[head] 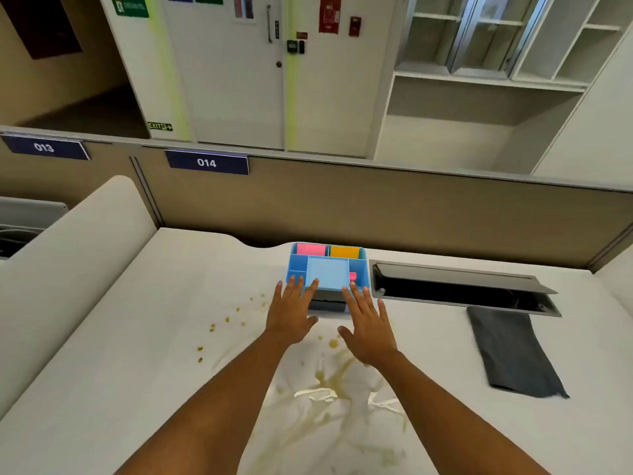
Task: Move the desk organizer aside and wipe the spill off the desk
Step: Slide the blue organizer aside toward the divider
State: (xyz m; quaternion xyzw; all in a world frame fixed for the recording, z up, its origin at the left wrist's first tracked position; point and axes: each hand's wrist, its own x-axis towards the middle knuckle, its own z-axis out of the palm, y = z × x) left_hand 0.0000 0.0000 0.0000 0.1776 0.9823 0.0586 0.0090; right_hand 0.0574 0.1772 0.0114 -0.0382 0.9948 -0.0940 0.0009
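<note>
Reaching flat, splayed, empty: left hand [291,311], right hand [368,323], toward boxy blue plastic organizer [327,269].

White door [236,70] and shelving [479,73] behind tan partition [376,207].

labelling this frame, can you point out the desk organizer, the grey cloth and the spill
desk organizer [327,273], head view, on its pale blue middle tray
grey cloth [513,351], head view, on the middle of the folded fabric
spill [329,377], head view, on the yellowish puddle between the forearms
</note>
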